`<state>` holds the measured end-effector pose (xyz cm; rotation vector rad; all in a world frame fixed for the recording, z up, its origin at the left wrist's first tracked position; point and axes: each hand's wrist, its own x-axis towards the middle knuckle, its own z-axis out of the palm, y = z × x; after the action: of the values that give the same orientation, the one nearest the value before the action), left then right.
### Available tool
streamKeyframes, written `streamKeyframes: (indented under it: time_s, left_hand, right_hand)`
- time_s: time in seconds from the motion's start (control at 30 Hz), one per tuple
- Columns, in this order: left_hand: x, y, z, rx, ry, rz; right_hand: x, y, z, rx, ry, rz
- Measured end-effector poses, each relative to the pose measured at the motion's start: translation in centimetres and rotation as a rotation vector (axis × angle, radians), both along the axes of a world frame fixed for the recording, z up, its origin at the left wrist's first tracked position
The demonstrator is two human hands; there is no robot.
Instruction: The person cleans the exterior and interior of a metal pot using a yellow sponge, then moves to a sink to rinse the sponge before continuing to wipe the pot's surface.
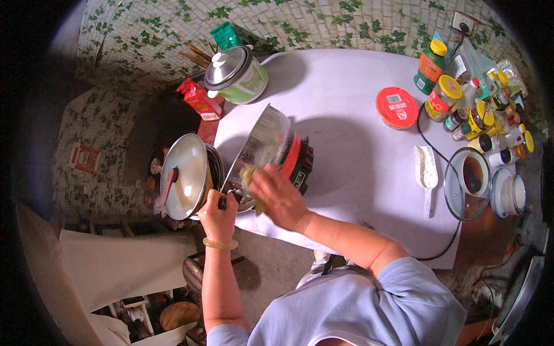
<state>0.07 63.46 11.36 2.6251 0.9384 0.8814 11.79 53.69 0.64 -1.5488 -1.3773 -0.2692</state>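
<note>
A metal electric cooking pot (270, 134) with a red band and black base is tipped on its side on the table, its mouth facing left. My left hand (218, 216) grips a dark handle at the pot's near rim. In my right hand (279, 199) is a yellowish-green cloth or scourer (248, 175), held at the pot's open mouth. That hand is blurred, and part of the pot's near side is hidden behind it. Close by on the left, a shiny metal basin (186, 160) leans with a brown-handled utensil (170, 184) in it.
A green rice cooker (242, 82) and a red packet (201, 101) stand at the back left. Toward the right are a red-lidded tub (396, 106), a white scoop (425, 173), a glass lid (452, 190), a bowl of dark liquid (487, 177), several condiment jars (443, 97) and a black cable (433, 147).
</note>
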Motion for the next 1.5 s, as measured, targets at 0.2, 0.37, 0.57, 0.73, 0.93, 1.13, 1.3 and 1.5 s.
streamKeyframes:
  time_s: [0.2, 0.37, 0.57, 0.73, 0.93, 1.13, 1.3, 1.5]
  left_hand:
    - [0.6, 0.3, 0.3, -0.013, 0.008, -0.001]
    - [1.0, 0.2, 0.5, 0.052, 0.033, -0.011]
    - [0.4, 0.7, 0.3, 0.002, 0.021, -0.009]
    - [0.5, 1.0, 0.1, 0.038, -0.017, -0.075]
    - [0.5, 0.2, 0.1, 0.072, 0.002, -0.059]
    - [0.8, 0.2, 0.4, 0.012, -0.018, -0.105]
    - [2.2, -0.5, 1.3, 0.006, 0.007, -0.124]
    - [2.4, -0.5, 1.2, 0.006, 0.035, -0.115]
  right_hand:
    - [2.2, 1.3, -1.0, 0.070, -0.161, -0.075]
    - [9.6, 3.5, 2.8, -0.011, 0.340, -0.118]
    - [2.7, 2.3, 1.6, 0.038, -0.042, -0.136]
    - [1.0, 1.3, 1.8, -0.004, -0.210, -0.037]
    - [6.0, 2.2, 4.6, 0.020, 0.189, -0.158]
    - [1.1, 1.2, 3.4, 0.045, -0.208, 0.010]
    - [4.0, 0.9, 4.6, 0.019, -0.113, -0.047]
    - [6.4, 1.0, 4.5, 0.019, 0.096, -0.162]
